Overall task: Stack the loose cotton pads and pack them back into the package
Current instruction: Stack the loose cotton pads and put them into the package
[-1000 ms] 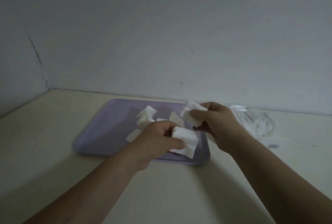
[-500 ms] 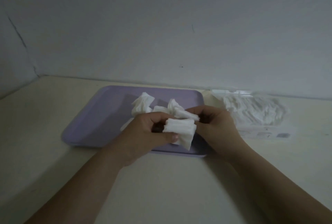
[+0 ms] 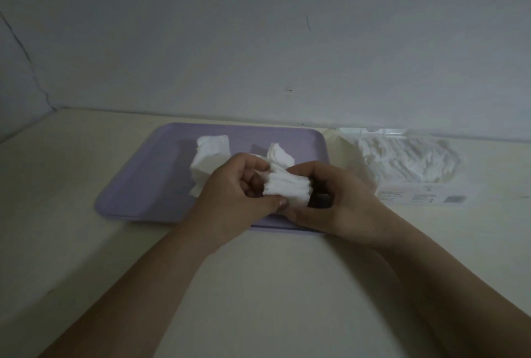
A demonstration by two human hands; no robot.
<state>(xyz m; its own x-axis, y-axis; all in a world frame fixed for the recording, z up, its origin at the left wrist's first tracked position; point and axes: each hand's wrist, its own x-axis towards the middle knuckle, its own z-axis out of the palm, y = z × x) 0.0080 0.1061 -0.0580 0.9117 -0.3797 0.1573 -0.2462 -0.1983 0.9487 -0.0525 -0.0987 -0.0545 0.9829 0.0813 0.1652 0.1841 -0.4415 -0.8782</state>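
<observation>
Cotton pads, pressed into one ribbed white stack (image 3: 287, 188), sit at the centre of the frame, held between both hands just above the near edge of the tray (image 3: 129, 199). A second ago the two hands were apart, each with its own bunch: the right one held its pads higher and further back, the left one held the thicker wad. Since then the bunches have been brought together, and now the left hand (image 3: 238, 194) curls its fingers round the left end with the thumb tip on the near lower corner, while the right hand (image 3: 342, 199) curls round the right end, so the pads are squeezed edge-on between them. I judge this to be the squaring-up of a merged stack, which means the stacking is advancing but not finished, and nothing from this handful has reached the package (image 3: 408, 159) yet. As for what holds what, the lilac tray carries loose pads (image 3: 211, 153) in a leaning clump at its upper middle, and a smaller clump (image 3: 280, 153) shows just behind the knuckles. The clear plastic package lies on the cream table (image 3: 258, 286) at the right of the frame, just beside the tray's right rim, with a mass of white pads inside it and a printed label along its near side. Whether its mouth is open I cannot tell.
</observation>
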